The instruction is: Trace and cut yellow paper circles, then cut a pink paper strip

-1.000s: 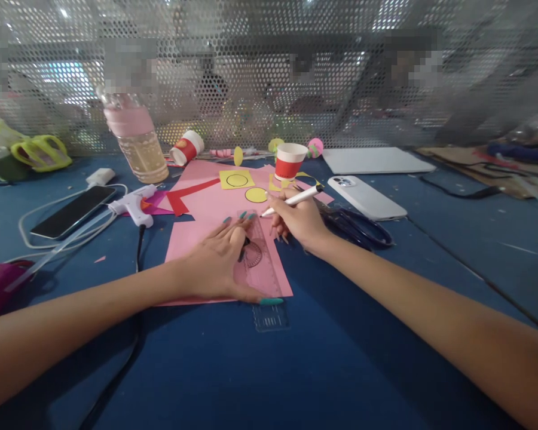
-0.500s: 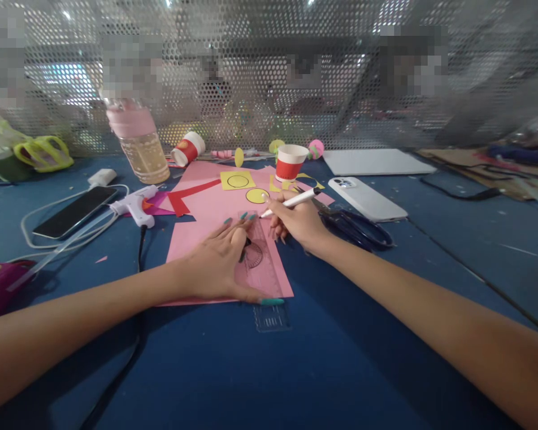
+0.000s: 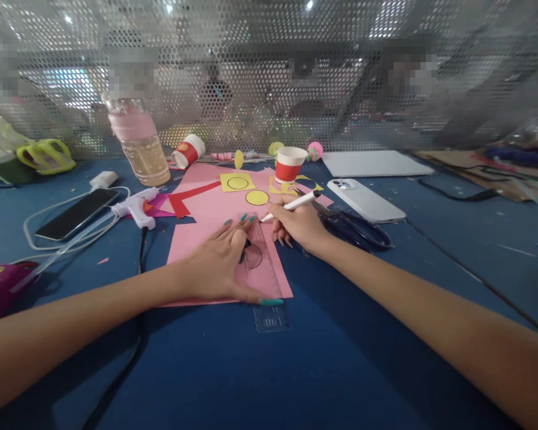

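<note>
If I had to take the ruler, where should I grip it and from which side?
Probably the near end, pinched across its long edges from the person's side: the ruler lies flat, and that end sticks out past the pink paper and the left hand's thumb. The right hand holds the marker near the far end.

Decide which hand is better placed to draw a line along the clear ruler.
Likely the right hand: it holds the white marker, tip near the clear ruler, while the left hand lies spread across ruler and pink paper.
</note>
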`<state>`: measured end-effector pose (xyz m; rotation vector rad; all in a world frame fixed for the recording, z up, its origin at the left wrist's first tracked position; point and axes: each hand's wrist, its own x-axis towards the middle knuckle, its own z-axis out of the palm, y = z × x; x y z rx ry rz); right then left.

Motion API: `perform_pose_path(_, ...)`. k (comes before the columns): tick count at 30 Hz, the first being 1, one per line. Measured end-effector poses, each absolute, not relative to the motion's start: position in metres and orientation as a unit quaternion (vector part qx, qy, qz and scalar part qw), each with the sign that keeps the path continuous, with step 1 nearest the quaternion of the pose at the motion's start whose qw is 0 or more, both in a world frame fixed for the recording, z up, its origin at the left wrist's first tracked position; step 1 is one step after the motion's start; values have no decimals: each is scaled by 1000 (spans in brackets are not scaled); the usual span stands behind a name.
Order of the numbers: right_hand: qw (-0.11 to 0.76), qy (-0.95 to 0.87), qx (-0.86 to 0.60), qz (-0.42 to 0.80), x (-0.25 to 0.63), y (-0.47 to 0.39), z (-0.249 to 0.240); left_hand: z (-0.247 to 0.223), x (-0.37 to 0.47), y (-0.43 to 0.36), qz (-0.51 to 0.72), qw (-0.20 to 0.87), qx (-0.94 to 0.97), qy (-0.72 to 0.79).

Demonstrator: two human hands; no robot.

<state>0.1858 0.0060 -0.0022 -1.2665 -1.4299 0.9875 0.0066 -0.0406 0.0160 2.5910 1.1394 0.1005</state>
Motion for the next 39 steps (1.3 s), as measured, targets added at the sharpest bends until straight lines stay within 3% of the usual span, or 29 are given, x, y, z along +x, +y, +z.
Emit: perform_pose_path(39, 440, -580, -541, 421, 188, -18, 4, 14, 6, -40, 50, 159, 905, 391)
